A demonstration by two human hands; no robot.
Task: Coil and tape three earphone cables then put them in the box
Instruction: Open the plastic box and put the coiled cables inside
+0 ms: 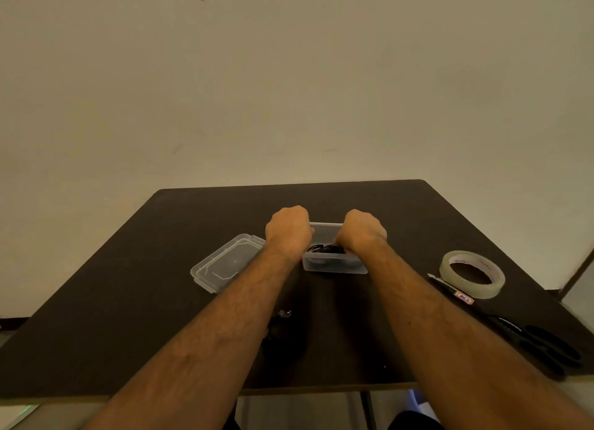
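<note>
Near edge: the desk [96, 333] filled the lower half of the frame, dark and matte, its front edge running along the bottom
Forearms: two bare forearms reached up from the bottom corners and converged toward the middle of the frame
Dark bundle: a small black heap with a shiny bit on top [283, 330] lay on the desk between the forearms, below the box; too dark to tell what it was
Scissors: black-handled scissors [501, 320] lay at lower right, blades pointing up-left and passing just under the tape roll
Tape: a roll of pale tape [472, 274] lay flat at right of centre, well apart from the box
Lid: a clear plastic lid [226, 262] lay flat on the desk left of centre, just beside the left wrist
Box: a clear plastic box [334, 264] stood at the centre of the frame between the two hands
Earphone cables: black coiled earphone cables [324, 249] lay inside the box, near its front wall
Left hand: the left hand [288, 232] was curled at the box's left end, knuckles up; whether its fingers gripped the rim could not be told
Right hand: the right hand [361, 232] was curled over the box's right side, fingers pointing down into it by the cables; its grasp was hidden
Far side: a plain pale wall [289, 76] filled the upper half of the frame
</note>
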